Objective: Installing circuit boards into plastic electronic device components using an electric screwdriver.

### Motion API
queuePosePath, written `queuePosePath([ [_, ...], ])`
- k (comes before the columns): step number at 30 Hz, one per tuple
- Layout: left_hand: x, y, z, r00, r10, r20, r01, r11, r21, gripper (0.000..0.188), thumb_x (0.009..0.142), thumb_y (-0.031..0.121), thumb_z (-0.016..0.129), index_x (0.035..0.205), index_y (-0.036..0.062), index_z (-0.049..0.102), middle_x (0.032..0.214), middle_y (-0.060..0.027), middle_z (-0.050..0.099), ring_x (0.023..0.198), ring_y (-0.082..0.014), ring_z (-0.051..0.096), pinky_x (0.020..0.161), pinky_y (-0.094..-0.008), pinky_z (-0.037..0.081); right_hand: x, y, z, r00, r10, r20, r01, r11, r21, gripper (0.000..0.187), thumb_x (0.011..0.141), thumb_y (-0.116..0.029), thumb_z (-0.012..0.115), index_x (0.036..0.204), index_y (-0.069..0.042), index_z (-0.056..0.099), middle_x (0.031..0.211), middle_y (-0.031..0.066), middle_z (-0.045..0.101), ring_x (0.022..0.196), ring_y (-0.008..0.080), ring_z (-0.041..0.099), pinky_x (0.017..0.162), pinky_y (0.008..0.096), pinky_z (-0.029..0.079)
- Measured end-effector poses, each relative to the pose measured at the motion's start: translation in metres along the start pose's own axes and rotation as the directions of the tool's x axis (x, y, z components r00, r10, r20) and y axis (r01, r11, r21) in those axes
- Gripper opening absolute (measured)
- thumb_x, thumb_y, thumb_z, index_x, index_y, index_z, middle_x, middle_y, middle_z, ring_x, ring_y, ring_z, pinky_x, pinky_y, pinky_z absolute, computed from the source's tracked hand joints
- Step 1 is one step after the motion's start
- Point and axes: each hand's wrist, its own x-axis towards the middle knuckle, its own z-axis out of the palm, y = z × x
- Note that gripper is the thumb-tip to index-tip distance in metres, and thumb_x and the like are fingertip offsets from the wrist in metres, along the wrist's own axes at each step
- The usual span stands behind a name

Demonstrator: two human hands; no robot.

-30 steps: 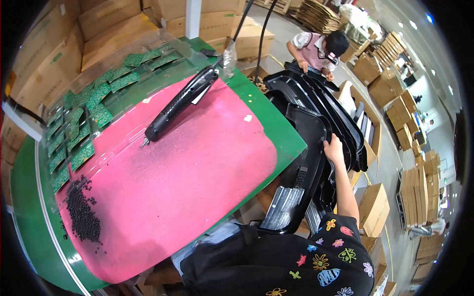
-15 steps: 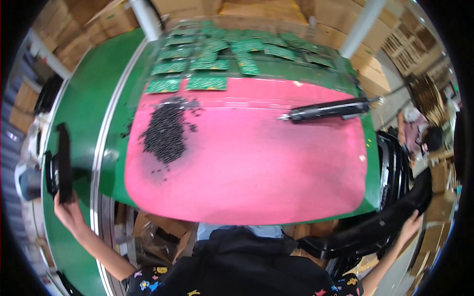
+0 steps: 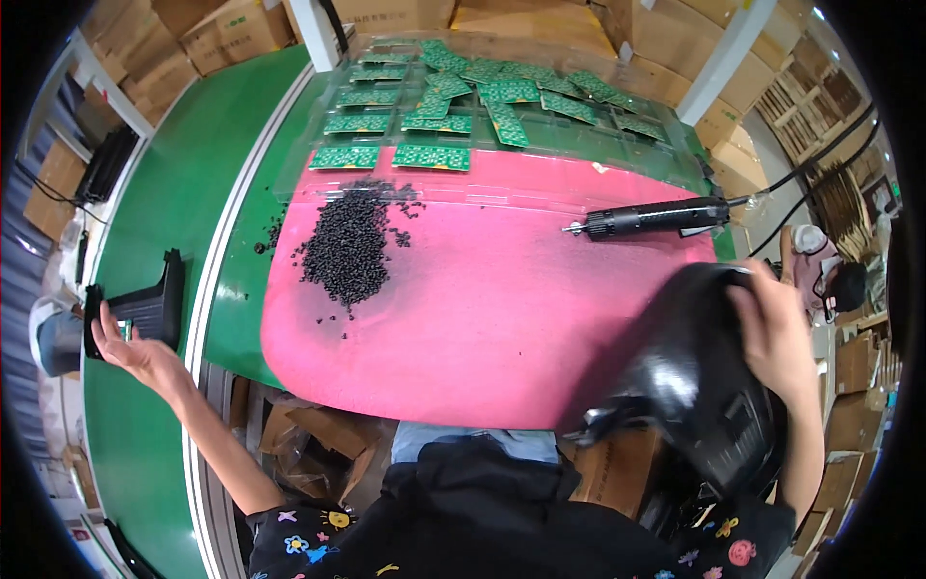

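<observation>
My right hand (image 3: pixel 779 333) grips the edge of a large glossy black plastic housing (image 3: pixel 675 372). The housing is tilted and blurred by motion over the right front edge of the pink mat (image 3: pixel 463 318). Far to the left, my left hand (image 3: pixel 140 357) has its fingers stretched out beside a black plastic part (image 3: pixel 149 304) that lies on the green belt. A small green piece shows between that part and my fingers. On the mat's left side is a heap of small black screws (image 3: pixel 347 246). A black electric screwdriver (image 3: pixel 646 219) lies at the right, its tip pointing left.
Green circuit boards (image 3: pixel 431 156) sit in a clear plastic tray (image 3: pixel 617 145) at the back of the mat. A metal rail (image 3: pixel 224 222) separates the belt from the worktop. Cardboard boxes (image 3: pixel 236 34) stand behind, and a person (image 3: pixel 820 270) is at the far right.
My left hand has let go of the black part, which now lies on the belt. My right hand has brought the black housing up and inward from the right side to the mat.
</observation>
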Motion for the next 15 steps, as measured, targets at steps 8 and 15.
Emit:
queuePosePath([
  [8,-0.085,0.159,0.128,0.786,0.533,0.313,-0.144,0.651,-0.745,0.044,0.068,-0.003,0.048,0.107,0.0067,0.029,0.110,-0.0170,0.037,0.091,-0.0220,0.036,0.083,-0.0370,0.036,0.085,-0.073,0.101,0.766,-0.480,0.428,0.496,0.865,0.083,0.015,0.090,-0.013,0.055,0.095,-0.001,0.048,0.088,0.0203,0.065,0.076,0.0408,0.065,0.063,0.0498,0.052],
  [15,-0.100,0.169,0.173,0.290,0.319,0.902,0.382,0.826,-0.415,0.016,0.083,-0.004,0.050,0.098,-0.0004,0.049,0.088,-0.0103,0.056,0.079,-0.0210,0.055,0.075,-0.0331,0.047,0.139,-0.085,0.105,0.833,-0.514,0.207,0.482,0.856,0.188,0.029,0.087,-0.025,0.062,0.102,-0.001,0.057,0.096,0.0159,0.064,0.087,0.0363,0.064,0.073,0.0467,0.052],
])
